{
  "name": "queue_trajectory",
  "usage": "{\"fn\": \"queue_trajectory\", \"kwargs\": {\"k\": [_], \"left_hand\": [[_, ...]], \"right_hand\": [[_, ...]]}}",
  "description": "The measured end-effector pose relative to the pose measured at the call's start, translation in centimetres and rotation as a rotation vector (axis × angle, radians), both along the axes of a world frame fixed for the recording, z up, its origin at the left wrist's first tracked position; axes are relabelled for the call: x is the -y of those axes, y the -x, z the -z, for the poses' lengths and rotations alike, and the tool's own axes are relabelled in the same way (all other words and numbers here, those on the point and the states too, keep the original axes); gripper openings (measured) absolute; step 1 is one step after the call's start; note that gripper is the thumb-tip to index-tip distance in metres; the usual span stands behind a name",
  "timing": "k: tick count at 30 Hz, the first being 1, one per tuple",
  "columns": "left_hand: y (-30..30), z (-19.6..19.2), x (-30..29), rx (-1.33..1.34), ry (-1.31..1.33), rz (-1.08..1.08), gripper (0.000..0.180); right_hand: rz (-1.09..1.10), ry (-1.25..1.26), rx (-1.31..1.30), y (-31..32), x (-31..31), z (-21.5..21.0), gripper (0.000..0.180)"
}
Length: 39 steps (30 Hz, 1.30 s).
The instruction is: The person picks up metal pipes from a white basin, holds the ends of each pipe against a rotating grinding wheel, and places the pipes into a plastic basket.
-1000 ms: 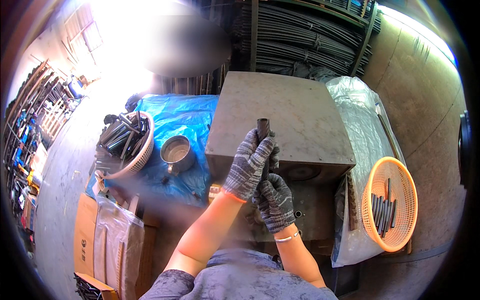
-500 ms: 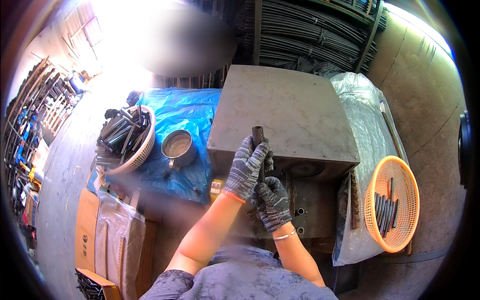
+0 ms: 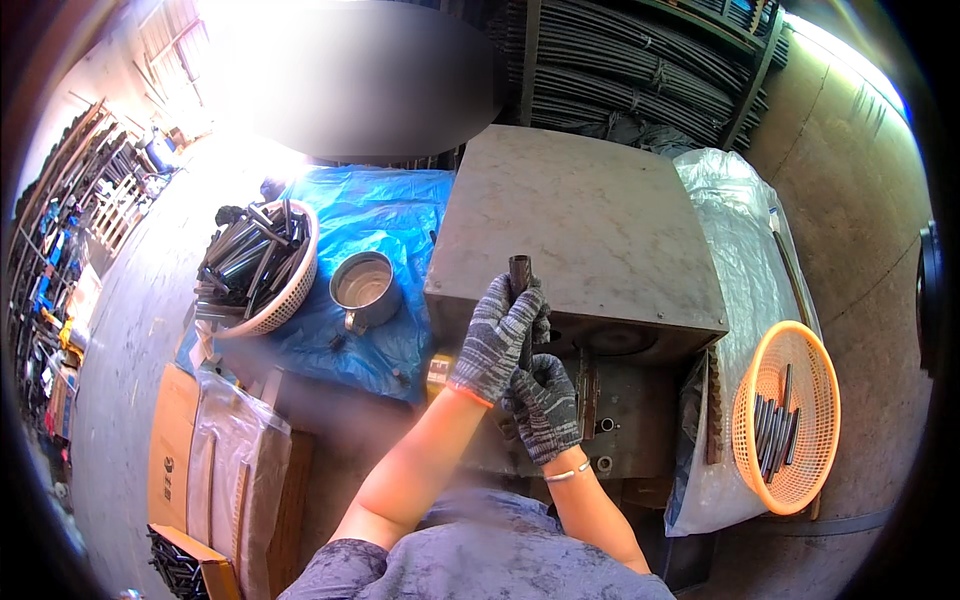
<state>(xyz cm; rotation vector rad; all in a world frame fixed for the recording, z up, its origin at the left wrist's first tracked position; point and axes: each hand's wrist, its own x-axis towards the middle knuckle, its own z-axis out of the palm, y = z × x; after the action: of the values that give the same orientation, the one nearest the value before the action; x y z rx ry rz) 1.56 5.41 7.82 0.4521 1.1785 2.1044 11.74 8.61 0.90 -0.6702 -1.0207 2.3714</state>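
In front of me a short dark metal tube (image 3: 520,272) stands roughly upright, its open end facing up. My left hand (image 3: 497,335), in a grey knitted glove with an orange cuff, is closed around its upper part. Just below, my right hand (image 3: 546,405) in a matching glove is closed at the tube's lower part, which the fingers mostly hide. Both hands are at the front edge of a grey metal machine housing (image 3: 585,235). Under that edge lies a metal bed with small fittings (image 3: 607,425).
A pale basket (image 3: 290,297) heaped with dark tubes and a metal mug (image 3: 364,289) stand on blue plastic sheeting (image 3: 400,215) at left. An orange basket (image 3: 828,420) with several tubes is at right, beside clear plastic sheeting (image 3: 715,500). Cardboard (image 3: 172,440) leans lower left.
The view has shifted slightly, so the surroundings sit a little differently in the picture. Both hands keep their grip on the tube in nearly the same pose.
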Motion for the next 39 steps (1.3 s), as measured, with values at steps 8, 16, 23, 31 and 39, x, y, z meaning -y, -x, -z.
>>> {"fn": "queue_trajectory", "kwargs": {"k": [8,16,23,31,39], "left_hand": [[0.2,0.8,0.1,-0.070,0.002,0.009,0.023],[0.4,1.3,-0.2,-0.072,-0.004,0.009,0.022],[0.3,1.3,-0.5,-0.066,-0.016,0.004,0.023],[0.4,1.2,-0.6,-0.074,-0.008,0.014,0.022],[0.3,1.0,-0.7,-0.085,0.002,0.009,0.022]], "right_hand": [[-0.035,0.051,-0.038,0.0,-0.2,0.6,0.013],[-0.067,0.070,-0.044,-0.1,-0.4,0.8,0.017],[-0.129,0.070,-0.090,-0.4,-0.9,1.3,0.024],[-0.138,0.062,-0.107,-0.3,-1.1,1.5,0.025],[-0.162,-0.091,-0.047,-0.5,-1.6,1.6,0.023]]}}
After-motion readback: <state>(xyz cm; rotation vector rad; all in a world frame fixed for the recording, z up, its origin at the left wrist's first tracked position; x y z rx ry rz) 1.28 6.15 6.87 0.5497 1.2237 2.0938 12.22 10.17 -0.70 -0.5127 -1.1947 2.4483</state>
